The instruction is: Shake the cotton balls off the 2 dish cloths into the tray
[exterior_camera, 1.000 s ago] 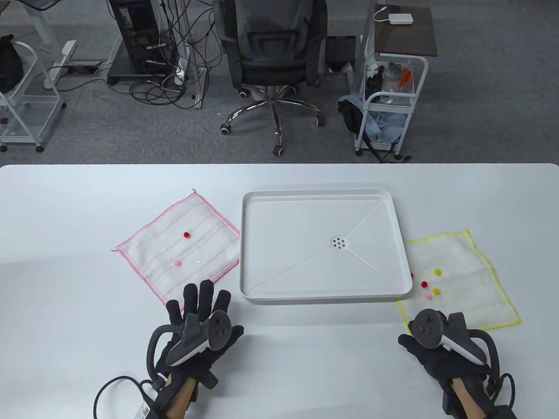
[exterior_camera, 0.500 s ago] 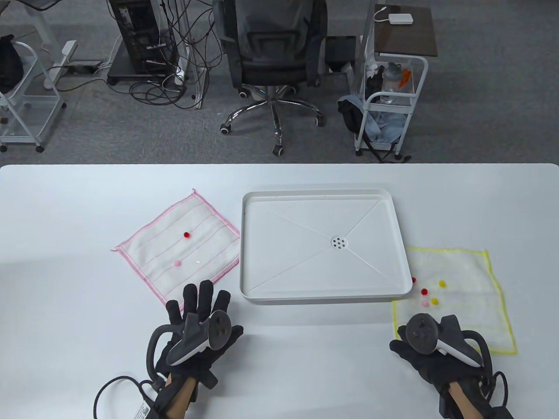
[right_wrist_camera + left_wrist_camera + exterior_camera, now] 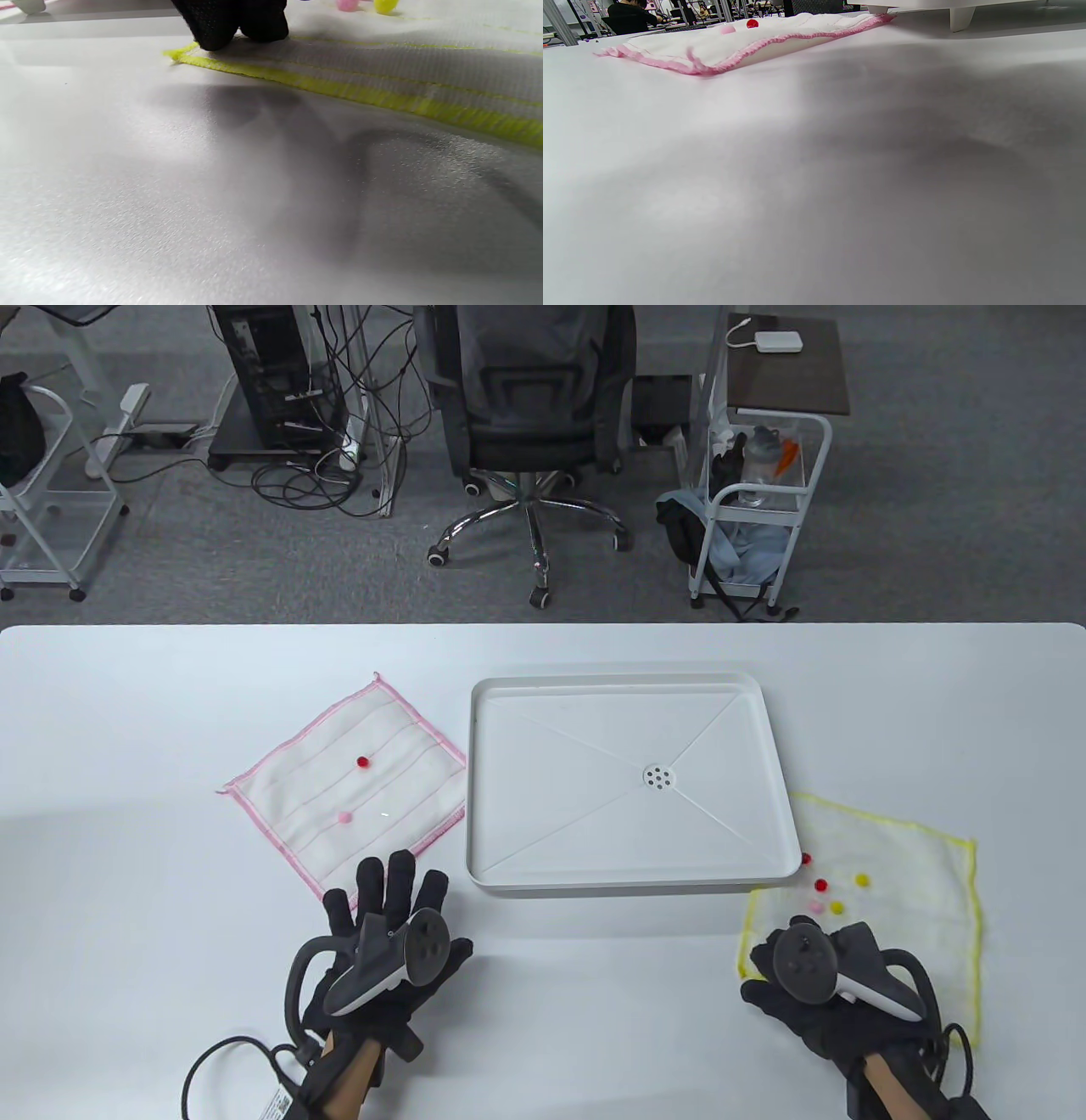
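A pink-edged dish cloth (image 3: 348, 776) lies flat left of the white tray (image 3: 632, 886), with a red ball (image 3: 362, 763) and a pink ball (image 3: 344, 818) on it. My left hand (image 3: 386, 891) rests flat on the table just below that cloth, fingers spread, touching nothing else. The yellow-edged dish cloth (image 3: 899, 865) lies right of the tray with several small balls (image 3: 827, 895) near its left side. My right hand (image 3: 806, 976) presses its fingertips (image 3: 237, 21) onto that cloth's near-left corner. The cloth's yellow hem (image 3: 339, 91) stays flat on the table.
The tray holds nothing and has a drain (image 3: 658, 779) in its middle. One red ball (image 3: 804, 858) sits against the tray's right rim. Beyond the table's far edge stand an office chair (image 3: 530, 415) and a white cart (image 3: 755, 517).
My right hand has dragged the yellow cloth toward me and to the left, turning it; the balls rode along with it. The left hand and the pink cloth have not moved.
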`<state>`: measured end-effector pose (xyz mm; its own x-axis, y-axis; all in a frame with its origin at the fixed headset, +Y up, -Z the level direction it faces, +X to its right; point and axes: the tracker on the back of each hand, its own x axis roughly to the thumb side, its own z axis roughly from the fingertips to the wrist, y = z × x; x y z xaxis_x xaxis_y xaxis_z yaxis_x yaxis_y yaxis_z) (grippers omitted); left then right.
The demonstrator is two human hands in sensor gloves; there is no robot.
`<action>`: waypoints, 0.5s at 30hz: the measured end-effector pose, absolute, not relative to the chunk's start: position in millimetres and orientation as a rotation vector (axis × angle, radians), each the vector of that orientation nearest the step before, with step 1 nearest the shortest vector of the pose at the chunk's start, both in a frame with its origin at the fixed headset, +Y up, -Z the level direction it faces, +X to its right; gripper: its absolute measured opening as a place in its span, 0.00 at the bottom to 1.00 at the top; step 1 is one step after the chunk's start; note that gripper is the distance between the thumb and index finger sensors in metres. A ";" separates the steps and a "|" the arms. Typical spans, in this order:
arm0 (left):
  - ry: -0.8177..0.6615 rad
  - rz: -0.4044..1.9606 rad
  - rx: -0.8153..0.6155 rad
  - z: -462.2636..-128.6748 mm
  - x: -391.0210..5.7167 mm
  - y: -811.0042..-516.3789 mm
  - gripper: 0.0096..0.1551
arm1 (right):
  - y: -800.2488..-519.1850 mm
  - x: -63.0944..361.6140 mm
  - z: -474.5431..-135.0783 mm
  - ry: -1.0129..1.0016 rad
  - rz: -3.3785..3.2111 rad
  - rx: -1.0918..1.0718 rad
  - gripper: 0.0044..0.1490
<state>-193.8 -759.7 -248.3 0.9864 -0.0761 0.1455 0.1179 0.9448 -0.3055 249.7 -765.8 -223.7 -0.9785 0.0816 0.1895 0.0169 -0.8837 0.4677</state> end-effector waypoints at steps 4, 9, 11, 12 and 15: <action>-0.135 -0.104 -0.323 -248.4 -193.3 -759.9 0.48 | -767.8 244.4 -222.3 0.769 2.970 0.379 0.45; -0.122 -0.100 -0.344 -250.5 -196.1 -762.2 0.47 | -768.9 241.5 -222.8 0.783 2.952 0.410 0.45; -0.115 -0.098 -0.352 -251.1 -197.7 -762.8 0.47 | -769.5 240.4 -222.9 0.789 2.939 0.423 0.44; -0.114 -0.097 -0.352 -251.2 -198.1 -762.7 0.47 | -770.1 239.3 -222.9 0.794 2.932 0.434 0.45; -0.113 -0.090 -0.347 -250.9 -198.5 -761.8 0.47 | -770.8 233.8 -223.7 0.806 2.920 0.483 0.45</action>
<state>-198.5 -761.8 -250.9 0.9896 -0.0686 0.1263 0.1075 0.9364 -0.3340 233.8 -770.8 -223.7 -0.9478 0.1527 0.2798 0.0124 -0.8594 0.5111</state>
